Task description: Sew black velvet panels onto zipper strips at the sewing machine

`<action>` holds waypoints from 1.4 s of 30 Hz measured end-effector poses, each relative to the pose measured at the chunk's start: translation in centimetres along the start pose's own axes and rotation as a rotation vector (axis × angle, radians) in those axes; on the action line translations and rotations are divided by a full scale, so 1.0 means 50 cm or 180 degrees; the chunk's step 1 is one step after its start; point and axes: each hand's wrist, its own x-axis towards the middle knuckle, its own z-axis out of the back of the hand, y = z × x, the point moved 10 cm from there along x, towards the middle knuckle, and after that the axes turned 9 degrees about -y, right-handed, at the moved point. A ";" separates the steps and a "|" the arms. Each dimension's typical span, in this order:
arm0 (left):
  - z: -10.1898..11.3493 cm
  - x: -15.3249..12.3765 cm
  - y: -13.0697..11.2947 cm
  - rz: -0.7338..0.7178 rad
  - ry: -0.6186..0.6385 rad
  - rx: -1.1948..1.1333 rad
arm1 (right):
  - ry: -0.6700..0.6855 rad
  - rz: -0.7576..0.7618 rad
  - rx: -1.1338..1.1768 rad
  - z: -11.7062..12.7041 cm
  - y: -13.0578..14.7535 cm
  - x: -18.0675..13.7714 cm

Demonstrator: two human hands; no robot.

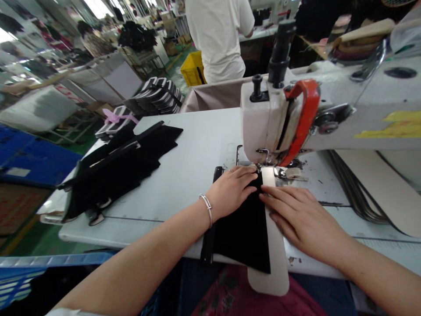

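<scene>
My left hand (232,188) lies flat with its fingers stretched over a black fabric piece (245,232), the fingertips close to the needle area of a sewing machine (263,118). A silver bangle is on that wrist. My right hand (297,213) rests with extended fingers on a beige rounded panel (278,259) and the fabric's right edge. The black fabric overlaps the panel, and both hang over the table's front edge. A dark strip (208,243) runs along the fabric's left side. The needle itself is too small to make out.
Stacked black pieces (128,162) lie on the table's left. Beige panels (378,184) are piled at the right. A blue basket (19,281) stands at lower left. Beyond the table are a fabric-lined bin (213,97), a yellow crate (193,69) and a person in white (220,39).
</scene>
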 end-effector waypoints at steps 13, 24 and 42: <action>0.009 -0.024 -0.043 -0.0152 0.0237 0.0227 | -0.0043 -0.0069 0.0119 0.013 0.012 -0.024; 0.064 -0.170 -0.217 -0.0736 -0.0050 -0.0287 | -0.0334 -0.0165 0.0706 0.045 0.074 -0.125; 0.009 -0.096 -0.132 -0.0411 0.0292 0.0153 | -0.0113 0.0317 0.0502 0.039 0.137 -0.114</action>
